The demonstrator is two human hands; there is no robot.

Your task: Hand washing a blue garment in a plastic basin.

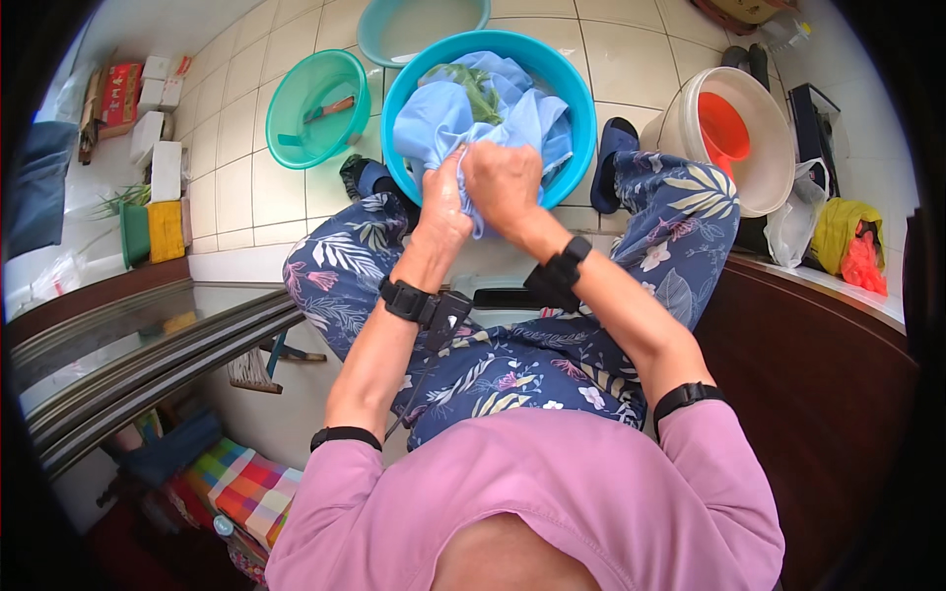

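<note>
A light blue cloth (432,122) with a green leaf pattern (477,89) lies bunched in a bright blue plastic basin (582,125) between my feet. My left hand (445,193) grips a gathered part of it near the basin's front rim. Close against it, my right hand (504,177) is clenched on the same bunch. A twisted end of the cloth pokes out below my fists. The rest of the cloth sags into the basin, hiding most of its inside.
A green basin (277,111) holding a wooden-handled brush (330,110) stands to the left. Behind is a teal basin (373,33) of cloudy water. At right, a white bucket (772,162) contains a red plastic scoop (724,129). A sliding-door track (148,354) runs at lower left.
</note>
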